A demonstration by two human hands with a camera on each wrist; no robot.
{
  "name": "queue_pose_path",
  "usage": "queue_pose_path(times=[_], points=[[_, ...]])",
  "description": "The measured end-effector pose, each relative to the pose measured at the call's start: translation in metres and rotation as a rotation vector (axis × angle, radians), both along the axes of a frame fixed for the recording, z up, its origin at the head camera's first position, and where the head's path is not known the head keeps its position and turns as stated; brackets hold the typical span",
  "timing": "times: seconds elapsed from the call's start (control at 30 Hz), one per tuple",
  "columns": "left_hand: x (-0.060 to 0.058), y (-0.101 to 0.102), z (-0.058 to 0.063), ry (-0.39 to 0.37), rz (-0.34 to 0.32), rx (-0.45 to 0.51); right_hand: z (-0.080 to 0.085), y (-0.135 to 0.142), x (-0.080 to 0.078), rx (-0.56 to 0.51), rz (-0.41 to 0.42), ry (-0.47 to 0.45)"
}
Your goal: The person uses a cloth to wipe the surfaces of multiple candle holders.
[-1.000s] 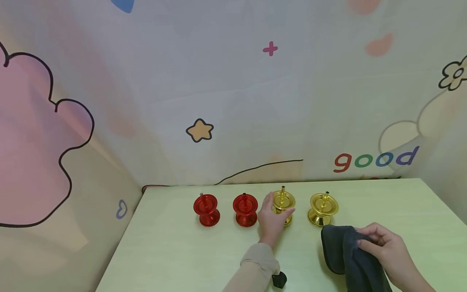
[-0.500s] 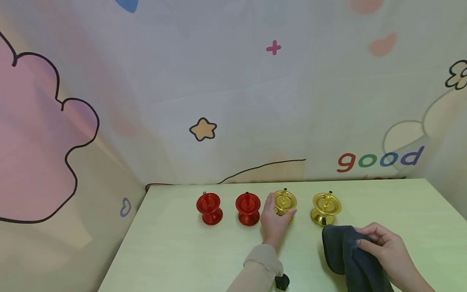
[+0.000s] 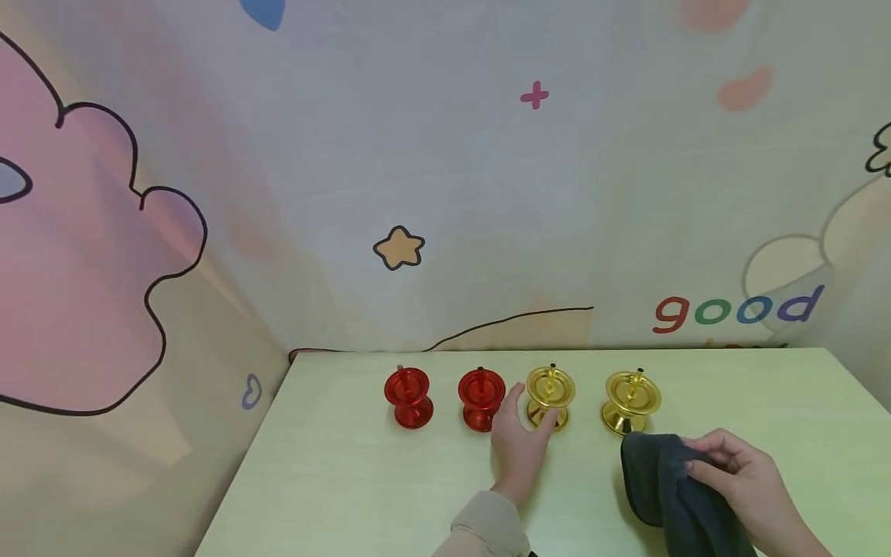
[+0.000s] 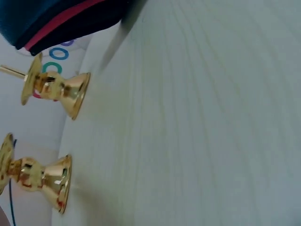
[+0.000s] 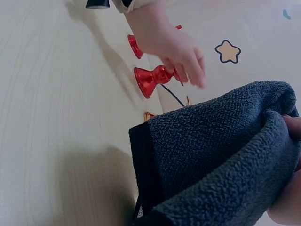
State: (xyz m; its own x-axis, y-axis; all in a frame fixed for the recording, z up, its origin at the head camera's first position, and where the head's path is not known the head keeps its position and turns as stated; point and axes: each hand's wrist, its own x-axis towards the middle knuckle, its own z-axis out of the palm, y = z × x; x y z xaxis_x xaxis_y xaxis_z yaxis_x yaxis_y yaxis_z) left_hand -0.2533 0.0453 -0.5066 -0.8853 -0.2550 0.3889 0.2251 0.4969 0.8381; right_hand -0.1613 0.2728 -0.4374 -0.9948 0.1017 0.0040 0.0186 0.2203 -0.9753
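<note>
Two red candle holders (image 3: 408,396) and two gold ones (image 3: 631,398) stand upright in a row near the back of the table. Each has a round dish, a flared foot and a thin spike. My left hand (image 3: 520,445) is just in front of the inner gold candle holder (image 3: 551,391), thumb and fingers spread apart with nothing between them. My right hand (image 3: 741,480) pinches a folded dark grey cloth (image 3: 682,487), which hangs in front of the outer gold holder. Fuzzy pile and a black edge show on the cloth (image 5: 211,146) in the right wrist view.
The pale wood-grain table (image 3: 334,480) runs back to a printed backdrop (image 3: 452,193) behind the candle holders. A pink stripe shows along the edge of the cloth (image 4: 70,19) in the left wrist view.
My left hand has let go of the inner gold candle holder and drawn back toward me. The head view has shifted slightly. My right hand still holds the cloth in much the same place.
</note>
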Motion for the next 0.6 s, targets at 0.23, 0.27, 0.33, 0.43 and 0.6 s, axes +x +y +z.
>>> queue_pose_path(times=[0.23, 0.27, 0.33, 0.43, 0.6], points=[[-0.002, -0.036, 0.005, 0.338, 0.119, -0.036, 0.002, 0.000, 0.000, 0.032, -0.007, -0.009], [-0.004, -0.041, 0.005, 0.336, 0.138, -0.035, 0.002, 0.000, 0.000, 0.040, -0.006, -0.011], [-0.008, -0.050, 0.005, 0.305, 0.165, -0.031, 0.002, -0.001, -0.001, 0.036, -0.004, -0.007], [-0.015, -0.062, 0.002, 0.183, 0.130, -0.012, 0.002, -0.003, -0.002, 0.018, 0.000, -0.001], [-0.026, -0.077, -0.007, -0.091, -0.021, 0.011, 0.002, -0.006, -0.003, 0.017, 0.007, 0.000]])
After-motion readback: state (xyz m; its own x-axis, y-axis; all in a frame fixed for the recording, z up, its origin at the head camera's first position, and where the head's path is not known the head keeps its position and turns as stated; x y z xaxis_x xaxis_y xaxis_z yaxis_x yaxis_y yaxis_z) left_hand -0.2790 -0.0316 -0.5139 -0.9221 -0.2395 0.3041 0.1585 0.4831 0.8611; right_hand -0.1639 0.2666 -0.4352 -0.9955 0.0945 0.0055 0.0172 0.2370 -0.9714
